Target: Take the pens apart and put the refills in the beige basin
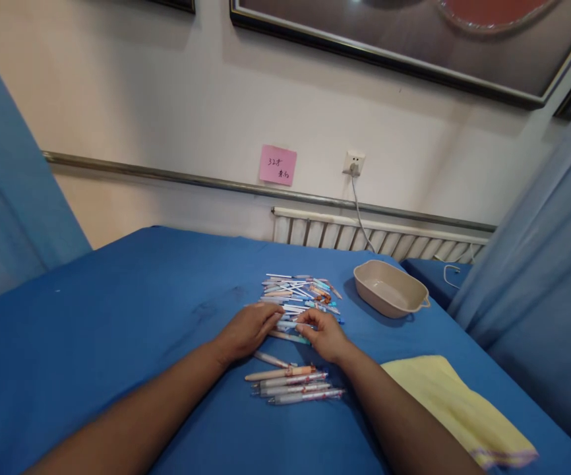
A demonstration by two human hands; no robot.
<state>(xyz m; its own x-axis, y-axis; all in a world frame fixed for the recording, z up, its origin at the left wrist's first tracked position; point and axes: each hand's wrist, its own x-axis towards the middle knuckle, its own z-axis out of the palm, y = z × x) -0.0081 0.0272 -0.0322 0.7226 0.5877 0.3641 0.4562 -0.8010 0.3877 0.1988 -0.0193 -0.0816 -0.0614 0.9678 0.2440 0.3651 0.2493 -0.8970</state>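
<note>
A light-coloured pen (289,324) lies level between my two hands, above the blue sheet. My right hand (326,335) pinches its right end between thumb and fingers. At the other end my left hand (250,328) is closed, with its fingertips together on the pen. Just beyond them spreads a loose pile of pens and white sticks (293,289), with small brown and blue pieces at its right. A pen with a green end (290,337) lies just below my hands. Nearer to me several pens (295,380) lie roughly side by side, one peach-coloured.
A beige plastic basin (389,307) stands at the right on the blue-covered table (132,330). A folded yellow cloth (453,402) lies beside my right forearm. Behind are a metal rail (191,179), a radiator (325,232) and a plugged-in cable (357,204). Blue curtains (537,244) hang at both sides.
</note>
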